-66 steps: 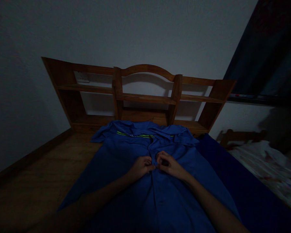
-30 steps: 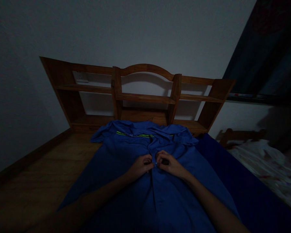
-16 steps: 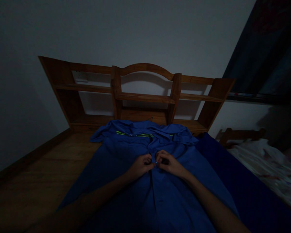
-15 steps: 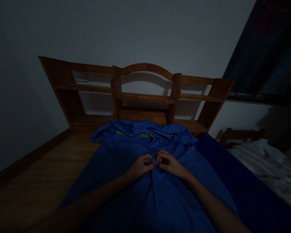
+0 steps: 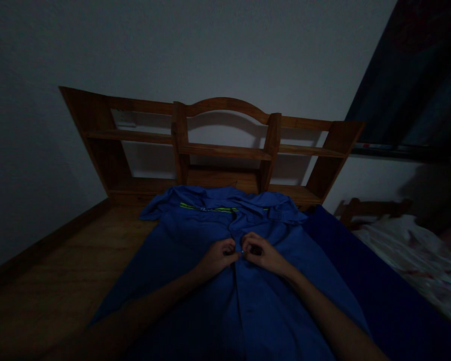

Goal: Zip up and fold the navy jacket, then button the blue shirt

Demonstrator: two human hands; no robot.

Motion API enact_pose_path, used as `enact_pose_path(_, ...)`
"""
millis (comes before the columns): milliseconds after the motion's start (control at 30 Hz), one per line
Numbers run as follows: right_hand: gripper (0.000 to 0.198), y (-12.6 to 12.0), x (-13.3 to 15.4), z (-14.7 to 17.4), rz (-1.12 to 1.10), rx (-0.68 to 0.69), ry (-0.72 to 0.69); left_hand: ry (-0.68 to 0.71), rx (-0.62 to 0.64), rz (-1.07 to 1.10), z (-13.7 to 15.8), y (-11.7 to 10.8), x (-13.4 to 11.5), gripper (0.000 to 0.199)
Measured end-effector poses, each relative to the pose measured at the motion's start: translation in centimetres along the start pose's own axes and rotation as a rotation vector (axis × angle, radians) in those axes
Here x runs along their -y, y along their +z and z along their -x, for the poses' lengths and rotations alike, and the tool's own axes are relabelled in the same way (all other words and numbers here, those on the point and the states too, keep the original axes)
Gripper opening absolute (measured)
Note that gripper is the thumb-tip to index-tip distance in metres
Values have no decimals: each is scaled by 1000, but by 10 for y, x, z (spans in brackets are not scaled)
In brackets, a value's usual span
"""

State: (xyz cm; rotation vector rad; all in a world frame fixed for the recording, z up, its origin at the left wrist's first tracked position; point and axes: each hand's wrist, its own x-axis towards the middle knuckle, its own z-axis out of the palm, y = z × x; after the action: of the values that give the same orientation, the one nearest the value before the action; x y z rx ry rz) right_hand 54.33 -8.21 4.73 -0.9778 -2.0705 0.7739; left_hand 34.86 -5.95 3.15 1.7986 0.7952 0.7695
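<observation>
A blue shirt (image 5: 195, 235) with yellow-green stripes across its chest lies spread out, its front placket running down the middle. My left hand (image 5: 220, 254) pinches the left edge of that placket between thumb and curled fingers. Right beside it, my right hand (image 5: 261, 253) pinches the opposite edge. A small bright spot, perhaps a button or snap (image 5: 242, 251), shows between the fingertips; it is too dim to make out clearly. Both hands touch the cloth and are only a little apart.
Behind the shirt stands a wooden shelf headboard (image 5: 225, 150) against the wall. Bare wooden boards (image 5: 60, 260) lie to the left. To the right are a dark blue cloth (image 5: 346, 260) and a heap of white fabric (image 5: 409, 245). The room is dim.
</observation>
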Motion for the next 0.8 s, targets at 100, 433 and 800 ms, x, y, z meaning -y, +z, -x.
enact_pose_path(100,6,1,0,0,1,-1,5,7,8,23,0,0,0,26)
enact_pose_path(433,4,1,2,1,-8,1,4,7,1,0,1,-1,-3,25)
enact_pose_path(800,5,1,2,-1,-6,-3,4,17,14,23,-1,0,0,26)
